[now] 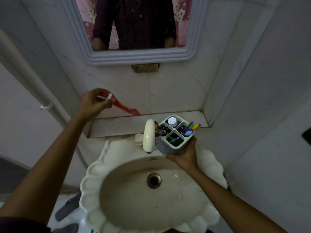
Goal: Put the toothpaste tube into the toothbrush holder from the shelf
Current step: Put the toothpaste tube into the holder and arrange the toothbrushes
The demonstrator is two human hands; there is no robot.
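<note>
My left hand [94, 102] is closed around the cap end of a red toothpaste tube [124, 106], which hangs in the air above the left part of the tiled shelf [117, 124], its flat tail pointing down to the right. My right hand [184, 154] grips the bottom of a grey four-compartment toothbrush holder [175, 134], lifted just in front of the shelf beside the tap. Several coloured toothbrushes stand in three compartments, and a white-capped item [172, 121] fills the back one.
A cream tap [149, 136] stands right next to the holder on its left. Below is a scalloped cream sink [94, 187] with a drain [154, 180]. A framed mirror [139, 55] hangs above, a white pipe [42, 100] runs along the left wall, and a side wall closes in on the right.
</note>
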